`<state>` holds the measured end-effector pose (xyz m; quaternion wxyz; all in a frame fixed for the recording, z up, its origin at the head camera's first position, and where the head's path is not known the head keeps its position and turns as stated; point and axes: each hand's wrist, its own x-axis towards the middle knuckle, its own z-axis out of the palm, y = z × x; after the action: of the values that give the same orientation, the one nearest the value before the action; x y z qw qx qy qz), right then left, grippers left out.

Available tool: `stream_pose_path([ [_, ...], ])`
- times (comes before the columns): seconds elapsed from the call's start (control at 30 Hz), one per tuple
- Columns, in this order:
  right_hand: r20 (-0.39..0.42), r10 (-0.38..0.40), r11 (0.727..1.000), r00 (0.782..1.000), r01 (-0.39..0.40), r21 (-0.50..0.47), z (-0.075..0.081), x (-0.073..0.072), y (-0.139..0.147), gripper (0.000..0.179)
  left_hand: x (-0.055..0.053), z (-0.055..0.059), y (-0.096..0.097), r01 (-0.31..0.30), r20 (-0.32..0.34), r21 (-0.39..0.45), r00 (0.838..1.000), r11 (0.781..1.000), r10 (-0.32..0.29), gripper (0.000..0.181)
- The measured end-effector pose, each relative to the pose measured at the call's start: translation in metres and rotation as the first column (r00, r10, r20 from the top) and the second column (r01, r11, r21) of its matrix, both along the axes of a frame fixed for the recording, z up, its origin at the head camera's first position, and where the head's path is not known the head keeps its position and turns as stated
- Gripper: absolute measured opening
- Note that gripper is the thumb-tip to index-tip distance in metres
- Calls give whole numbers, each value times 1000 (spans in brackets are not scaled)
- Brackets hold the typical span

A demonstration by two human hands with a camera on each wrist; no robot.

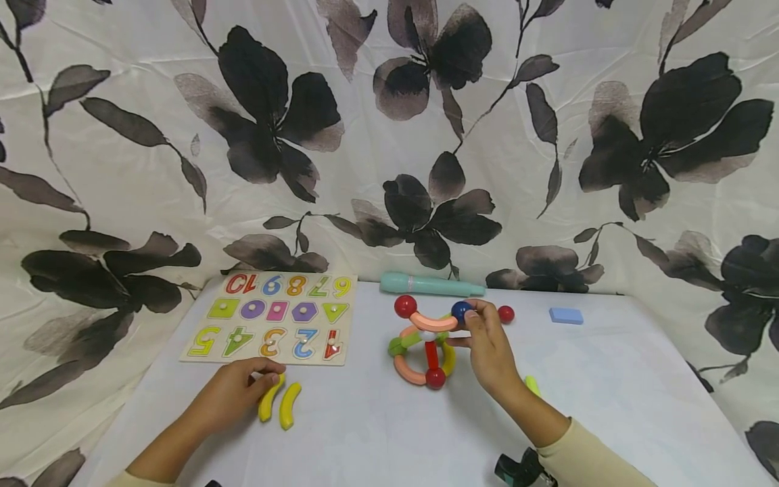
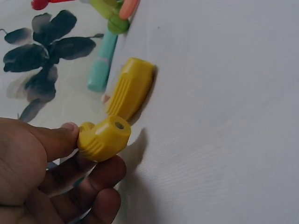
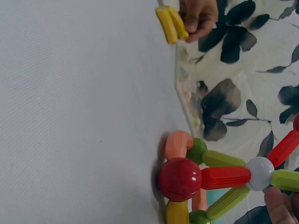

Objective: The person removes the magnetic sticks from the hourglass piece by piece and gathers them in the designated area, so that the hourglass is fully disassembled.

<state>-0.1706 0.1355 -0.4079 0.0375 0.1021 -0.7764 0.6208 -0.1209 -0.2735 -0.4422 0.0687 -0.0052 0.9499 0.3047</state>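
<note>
In the head view my left hand (image 1: 234,389) pinches a yellow curved magnetic stick (image 1: 271,399) between thumb and fingers. Its metal-tipped end faces the left wrist camera. A second yellow curved stick (image 1: 290,406) lies on the table beside it. My right hand (image 1: 491,348) holds a magnetic ball-and-stick structure at its upper right, with fingers around the blue ball (image 1: 460,310). This structure has a red ball (image 1: 405,306) on top, another red ball (image 3: 180,178) low at the front, a white ball (image 3: 260,173) in the middle, and green and orange sticks. Fingertips partly hide its right side.
A wooden number puzzle board (image 1: 262,318) lies at the back left. Behind the structure is a teal marker-like tube (image 1: 432,285). A loose red ball (image 1: 506,314) and a blue block (image 1: 566,316) sit to the right. A black object (image 1: 520,468) is near the right sleeve.
</note>
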Motion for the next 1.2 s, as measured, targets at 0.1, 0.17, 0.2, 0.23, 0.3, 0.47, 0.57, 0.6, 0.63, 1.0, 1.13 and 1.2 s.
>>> stream_pose_path([
  [0.1, -1, 0, 1000, 1000, 0, -6, 0, 0, -1, 39, 2, -2, 1, -15, -1, -11, 1000, 1000, 15, 17],
  [0.17, 0, -1, 1000, 1000, 1, -7, 0, 0, -1, 38, 3, -2, 3, -27, -2, -10, 1000, 1000, 27, 15],
  [0.2, 0, -2, 1000, 1000, 2, -7, 0, 0, -1, 38, 4, -2, 3, -28, -6, -10, 1000, 1000, 28, 15],
  [0.23, 1, -3, 1000, 1000, 3, -7, 0, 0, -1, 38, 4, -2, 4, -27, -8, -11, 1000, 1000, 27, 15],
  [0.3, 3, -6, 1000, 1000, 6, -4, 0, 0, -1, 38, 4, -1, 5, -31, -6, -13, 1000, 999, 31, 14],
  [0.47, 4, -3, 1000, 1000, 3, -6, 1, 0, -1, 38, 5, -1, 7, -37, -1, -18, 999, 999, 37, 14],
  [0.57, 4, -2, 1000, 1000, 2, -7, 1, 0, -1, 38, 5, -2, 8, -39, 6, -19, 999, 999, 39, 13],
  [0.6, 5, -3, 1000, 1000, 3, -7, 1, 0, -1, 38, 5, -2, 8, -39, 10, -18, 999, 999, 40, 12],
  [0.63, 5, -3, 1000, 1000, 3, -8, 1, 0, -1, 39, 5, -3, 8, -40, 14, -19, 999, 999, 41, 12],
  [1.0, 6, 5, 1000, 1000, -5, -12, 1, 0, -2, 39, 5, -2, 12, -62, -25, -47, 998, 997, 60, 16],
  [1.13, 6, -1, 1000, 1000, 1, -4, 0, 0, -1, 40, 1, 9, 22, -47, -97, -61, 994, 997, 41, 20],
  [1.2, 7, -5, 1000, 1000, 5, 1, 0, 0, -1, 40, -2, 16, 32, -31, -125, -53, 992, 998, 24, 21],
])
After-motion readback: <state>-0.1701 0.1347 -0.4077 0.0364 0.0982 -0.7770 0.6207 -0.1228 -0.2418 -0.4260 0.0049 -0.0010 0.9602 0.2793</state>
